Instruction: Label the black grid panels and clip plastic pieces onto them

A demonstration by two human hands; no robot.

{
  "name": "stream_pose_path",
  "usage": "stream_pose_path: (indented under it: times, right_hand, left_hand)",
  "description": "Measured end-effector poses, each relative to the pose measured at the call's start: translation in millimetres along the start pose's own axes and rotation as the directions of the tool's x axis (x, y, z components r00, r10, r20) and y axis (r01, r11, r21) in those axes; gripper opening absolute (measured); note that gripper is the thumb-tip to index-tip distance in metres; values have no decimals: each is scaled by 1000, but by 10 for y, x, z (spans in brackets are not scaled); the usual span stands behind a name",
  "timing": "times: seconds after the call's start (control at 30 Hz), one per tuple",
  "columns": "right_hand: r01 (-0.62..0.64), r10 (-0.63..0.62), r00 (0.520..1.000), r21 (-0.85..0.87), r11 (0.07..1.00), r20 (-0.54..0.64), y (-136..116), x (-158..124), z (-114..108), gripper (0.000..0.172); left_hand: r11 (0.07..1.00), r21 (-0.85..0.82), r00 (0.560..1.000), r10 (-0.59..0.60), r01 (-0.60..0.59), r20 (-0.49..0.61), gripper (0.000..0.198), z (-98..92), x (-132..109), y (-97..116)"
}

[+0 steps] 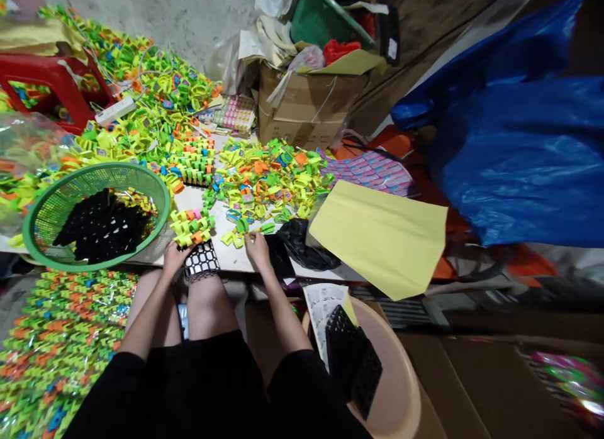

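While a green basket crowds the left hand, pieces sprawl.

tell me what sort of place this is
Probably a small workshop or assembly corner, judging by the heaped, brightly coloured small plastic pieces, the black plastic grid tray and the big brown cardboard box.

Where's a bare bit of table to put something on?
White table shows between the black grid and the right hand; a smaller patch lies between the green basket and the left hand. It's crowded behind, where bright plastic pieces are heaped.
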State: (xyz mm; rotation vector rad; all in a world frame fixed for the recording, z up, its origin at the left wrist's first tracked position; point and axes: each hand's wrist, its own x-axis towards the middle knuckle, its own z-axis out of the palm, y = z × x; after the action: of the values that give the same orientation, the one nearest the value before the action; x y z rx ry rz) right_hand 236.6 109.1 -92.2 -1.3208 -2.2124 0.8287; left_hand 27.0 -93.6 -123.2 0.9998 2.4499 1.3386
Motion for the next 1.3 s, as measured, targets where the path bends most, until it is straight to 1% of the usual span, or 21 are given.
stream_pose_path:
  times: [0.1,0.13,0.23,0.27,0.3,0.33,0.37,0.43,0.47,0.53,0.63,0.83,0.97,1.03,1.13,1.2,1.3]
  right_hand:
    - [14,-13,997,-8,1000,77,0,40,-62,19]
    - [27,-26,997,-6,1000,72,-23,47,-95,18]
    - [81,-78,996,62,995,-52,-157,20,-156,22]
    - [98,-90,993,110,989,-78,-220,-7,-145,25]
    - [102,-91,993,177,979,-68,-289,-41,-114,28]
    - [91,-89,996,259,962,-19,-359,-79,-62,31]
    - [69,-95,994,345,936,60,-429,-119,7,34]
    - [17,-135,967,469,883,218,-551,-191,172,36]
    - [3,-156,951,495,869,269,-598,-219,254,35]
    - [5,-177,934,482,876,312,-657,-250,384,31]
    - [16,-167,936,438,899,310,-664,-252,470,29]
    - [83,-214,929,391,917,303,-604,-225,461,25]
    - [169,-268,917,321,932,296,-631,-181,470,20]
    - [223,-308,903,287,932,300,-660,-152,473,19]
    - [282,-341,878,211,936,336,-709,-108,468,17]
    - [305,-340,864,152,940,370,-741,-76,461,16]
    - [329,-332,852,81,941,405,-782,-29,455,18]
  left_hand:
    - [1000,-8,1000,-6,6,8,47,0,-9,9]
    - [1000,-14,1000,-7,7,5,47,0,-11,11]
    - [1000,-21,1000,-15,15,-1,46,3,-17,8]
    - [1000,-17,1000,-17,17,3,45,5,-18,5]
    - [1000,-12,1000,-20,20,6,44,7,-18,1]
    - [1000,-7,1000,-21,21,7,44,9,-19,-1]
    - [1000,-4,1000,-22,22,7,44,10,-19,-1]
    - [1000,-5,1000,-20,20,4,44,12,-20,1]
    - [1000,-8,1000,-15,16,4,43,12,-21,3]
    - [1000,-13,1000,-5,5,10,43,13,-23,4]
    - [1000,-20,1000,0,0,15,44,15,-27,-8]
    - [1000,3,999,-23,23,31,43,22,-33,-48]
    - [999,7,998,-45,45,36,43,25,-31,-50]
    - [999,1,998,-50,50,33,43,22,-29,-46]
    - [999,-10,998,-44,44,37,43,12,-29,-37]
    - [999,-7,998,-36,36,49,43,3,-33,-32]
    - [999,5,998,-32,32,53,44,-10,-36,-24]
